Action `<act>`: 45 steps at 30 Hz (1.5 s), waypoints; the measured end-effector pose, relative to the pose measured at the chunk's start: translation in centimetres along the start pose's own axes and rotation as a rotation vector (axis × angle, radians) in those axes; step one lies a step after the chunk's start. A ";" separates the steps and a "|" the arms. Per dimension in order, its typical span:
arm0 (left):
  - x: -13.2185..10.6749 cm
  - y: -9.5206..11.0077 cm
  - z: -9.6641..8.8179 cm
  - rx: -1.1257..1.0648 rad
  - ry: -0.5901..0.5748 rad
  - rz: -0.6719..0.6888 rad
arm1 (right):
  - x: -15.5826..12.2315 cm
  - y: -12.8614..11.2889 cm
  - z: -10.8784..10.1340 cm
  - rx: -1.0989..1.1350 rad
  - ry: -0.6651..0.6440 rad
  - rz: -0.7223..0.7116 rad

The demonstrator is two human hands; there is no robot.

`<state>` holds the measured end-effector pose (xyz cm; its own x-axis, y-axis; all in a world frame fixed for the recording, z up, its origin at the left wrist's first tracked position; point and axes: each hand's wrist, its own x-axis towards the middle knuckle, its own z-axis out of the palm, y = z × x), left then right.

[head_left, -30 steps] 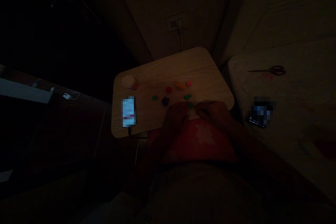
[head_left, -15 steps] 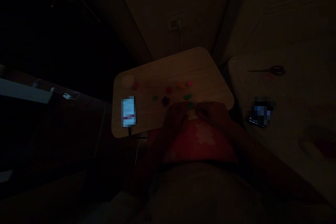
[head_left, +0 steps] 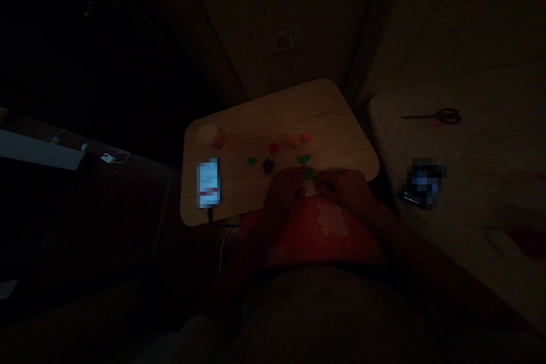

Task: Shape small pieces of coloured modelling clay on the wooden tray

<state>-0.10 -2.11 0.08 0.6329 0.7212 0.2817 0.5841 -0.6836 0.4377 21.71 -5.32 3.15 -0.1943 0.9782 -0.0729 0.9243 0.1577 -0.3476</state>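
Observation:
The light is very dim. Near the front edge of the small wooden table (head_left: pixel 239 119), a green lump (head_left: pixel 308 173), which looks like modelling clay, sits between my two hands. My left hand (head_left: pixel 286 185) is bent in from the left, its fingertips closed against the lump. From the other side my right hand (head_left: pixel 343 186) has its fingers curled close to it; what they hold is too dark to see. Just beyond lie a green oval piece (head_left: pixel 304 159), an orange piece (head_left: pixel 293 141), a pink piece (head_left: pixel 306 137), a red piece (head_left: pixel 273 147), a dark purple flower-like piece (head_left: pixel 268 166) and a green ball (head_left: pixel 251 160).
A phone (head_left: pixel 209 183) with a lit screen and a cable lies at the table's left, below a lidded cup (head_left: pixel 210 135). Rightward, on a pale surface (head_left: pixel 478 148), are scissors (head_left: pixel 443 116) and a blurred dark device (head_left: pixel 423 183). A wall socket (head_left: pixel 286 38) is behind.
The view has shifted very slightly and is sharper now. Both hands stay around the green lump, with the right fingers a little nearer to it.

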 end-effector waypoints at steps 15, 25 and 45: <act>0.0 -0.2 0.3 0.019 0.023 0.012 | 0.3 2.2 -0.2 0.309 0.213 0.170; -0.2 -0.1 0.0 0.079 0.020 0.047 | 2.4 0.8 0.5 0.361 0.115 -0.118; -1.2 -0.1 0.0 0.107 -0.032 0.103 | -0.1 3.3 -0.3 0.196 0.284 -0.082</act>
<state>-0.88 -2.93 -0.28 0.7070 0.6441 0.2921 0.5651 -0.7628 0.3144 24.84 -4.91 2.29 -0.1405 0.9663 0.2157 0.8235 0.2350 -0.5163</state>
